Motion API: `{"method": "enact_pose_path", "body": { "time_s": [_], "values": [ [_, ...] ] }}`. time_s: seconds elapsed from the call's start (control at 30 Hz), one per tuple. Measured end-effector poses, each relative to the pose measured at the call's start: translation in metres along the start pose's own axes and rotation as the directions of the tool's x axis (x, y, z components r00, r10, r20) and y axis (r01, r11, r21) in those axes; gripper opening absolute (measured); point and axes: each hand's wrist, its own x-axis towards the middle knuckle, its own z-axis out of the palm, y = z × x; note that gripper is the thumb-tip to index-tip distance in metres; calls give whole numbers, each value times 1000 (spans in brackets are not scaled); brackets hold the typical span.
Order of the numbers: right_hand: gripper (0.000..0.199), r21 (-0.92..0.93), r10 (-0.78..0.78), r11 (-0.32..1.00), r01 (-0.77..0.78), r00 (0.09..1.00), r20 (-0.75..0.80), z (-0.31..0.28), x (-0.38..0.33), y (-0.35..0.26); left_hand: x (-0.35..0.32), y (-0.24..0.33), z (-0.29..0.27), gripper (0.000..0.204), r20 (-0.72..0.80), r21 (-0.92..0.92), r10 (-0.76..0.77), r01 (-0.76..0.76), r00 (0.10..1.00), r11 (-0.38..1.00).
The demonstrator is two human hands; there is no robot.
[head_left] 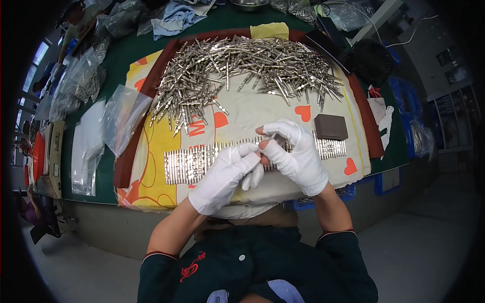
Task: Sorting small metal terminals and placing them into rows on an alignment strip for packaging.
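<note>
Both my hands wear white gloves with some fingertips bare, and they meet over a row of shiny stepped metal rods (189,165) laid side by side on the cloth. My right hand (299,159) is closed, pinching a small metal rod (273,136) between thumb and fingers. Close against it, my left hand (230,174) is closed too, its fingertips together; what they hold is hidden. Beyond the hands spreads a large loose pile of similar metal rods (202,63). A dark brown block (331,127) lies at the right end of the row.
Dark red wooden rails (365,116) border the cloth-covered work surface (262,111). Clear plastic bags (124,118) lie to the left, and a blue cloth (182,17) lies at the back. A black fan-like object (372,60) stands at the far right, near blue crates (404,96).
</note>
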Motion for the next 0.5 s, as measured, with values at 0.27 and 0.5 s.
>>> {"method": "enact_pose_path", "body": {
  "time_s": [0.27,0.5],
  "values": [
    [52,-814,-138,580,33,989,-58,-116,-15,21,-44,6,-6,20,-131,177,7,17,991,984],
    [52,-854,-112,521,-14,990,-84,-131,-14,40,-65,-3,-19,19,-280,166,182,-140,943,976]
  ]
}}
